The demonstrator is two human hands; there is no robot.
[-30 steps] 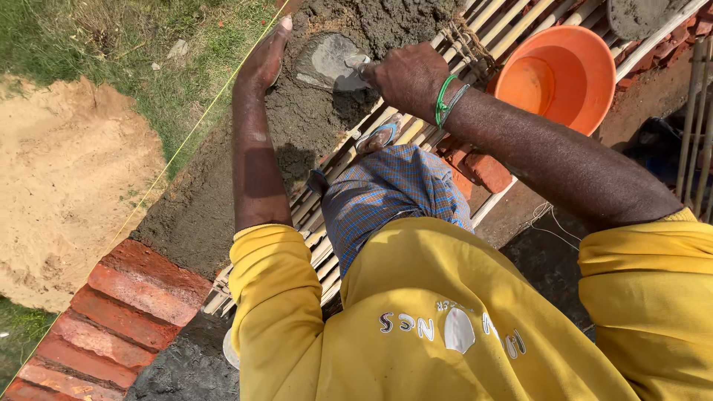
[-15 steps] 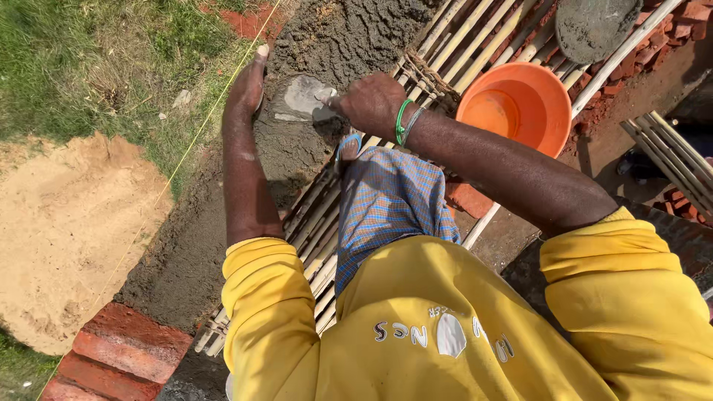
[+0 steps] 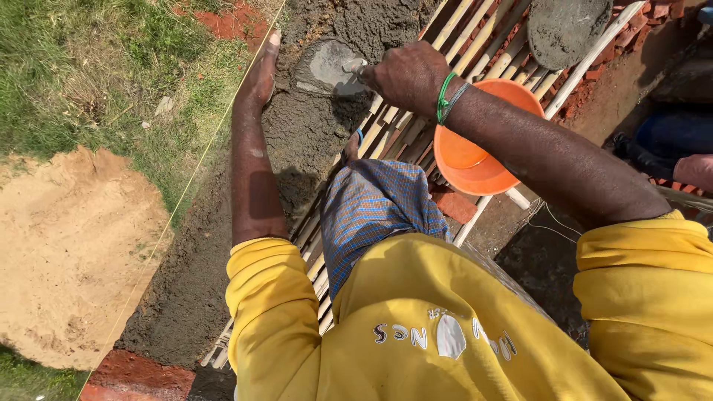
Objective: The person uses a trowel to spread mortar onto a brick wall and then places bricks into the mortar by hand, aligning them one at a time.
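My right hand (image 3: 405, 74), with green bands at the wrist, grips the handle of a steel trowel (image 3: 327, 68) whose blade lies flat on a long bed of wet grey mortar (image 3: 297, 141). My left hand (image 3: 260, 73) rests flat with fingers together along the outer edge of that mortar, just left of the blade. It holds nothing. I wear a yellow shirt and a blue checked cloth, and lean over a bamboo platform (image 3: 475, 30).
An orange bowl (image 3: 475, 160) sits on the bamboo poles under my right forearm. A pan of grey mortar (image 3: 568, 26) stands at top right. A taut string line (image 3: 200, 160) runs along the wall's outer side. Sand heap (image 3: 70, 252) and grass lie left, red bricks (image 3: 137, 375) at bottom.
The view has shifted along the wall. The trowel blade has come down flat on the mortar near my left hand; the left hand stays along the mortar's edge.
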